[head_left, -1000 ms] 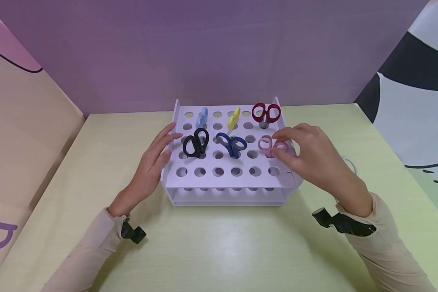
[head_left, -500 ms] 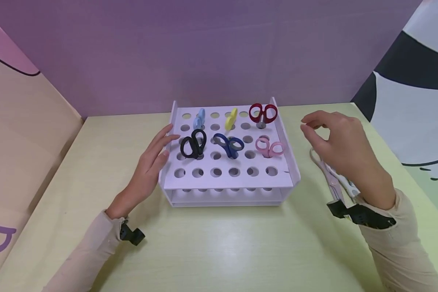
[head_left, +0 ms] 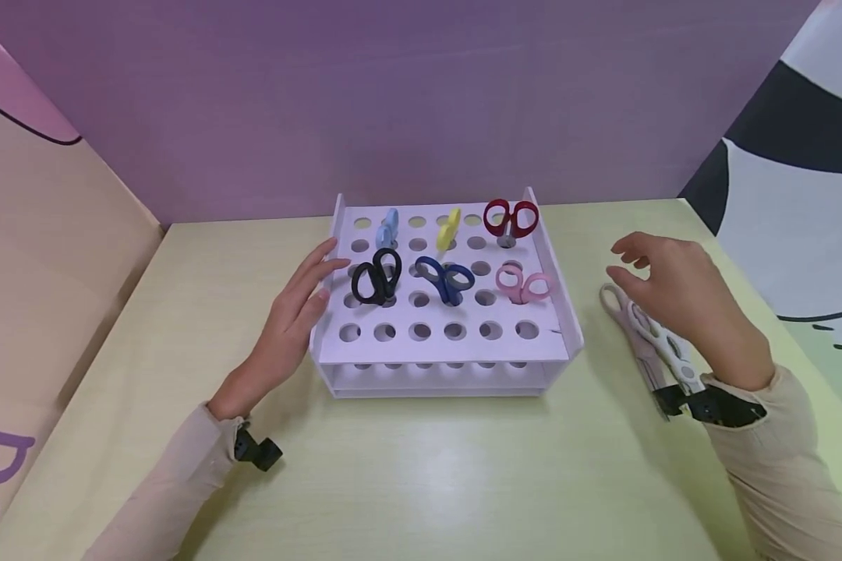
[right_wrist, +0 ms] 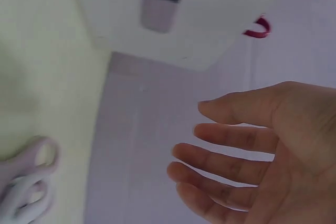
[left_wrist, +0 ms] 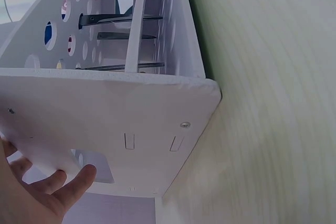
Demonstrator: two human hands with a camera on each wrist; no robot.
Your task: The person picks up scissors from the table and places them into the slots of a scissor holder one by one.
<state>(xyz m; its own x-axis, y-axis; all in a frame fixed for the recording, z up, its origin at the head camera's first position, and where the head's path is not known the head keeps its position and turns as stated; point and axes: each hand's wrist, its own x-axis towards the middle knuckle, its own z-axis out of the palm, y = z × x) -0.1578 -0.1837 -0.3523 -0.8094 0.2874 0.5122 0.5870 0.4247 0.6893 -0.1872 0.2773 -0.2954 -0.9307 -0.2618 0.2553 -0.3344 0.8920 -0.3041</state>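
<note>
A white rack [head_left: 435, 347] with rows of round holes stands mid-table. Several scissors sit handles-up in it: light blue [head_left: 387, 228], yellow [head_left: 449, 228], red [head_left: 511, 219], black [head_left: 376, 277], navy [head_left: 445, 279] and pink scissors [head_left: 522, 283]. My left hand [head_left: 284, 331] rests against the rack's left side, fingers extended, and grips nothing. The left wrist view shows its fingertips by the side panel's cutout. Off to the right, my right hand [head_left: 688, 292] hovers with loosely bent fingers, holding nothing. Beneath it lie pale pink scissors [head_left: 638, 343] and white scissors [head_left: 663, 347], partly covered by the wrist.
The light wooden table [head_left: 421, 483] extends in front of the rack and to both sides. A purple panel [head_left: 421, 101] rises behind it. Printed panels [head_left: 793, 226] flank the table. Blades [left_wrist: 113, 36] hang inside the rack.
My right hand has let go of the pink scissors standing in the rack and moved right, over the two scissors on the table. The left hand has stayed at the rack's side.
</note>
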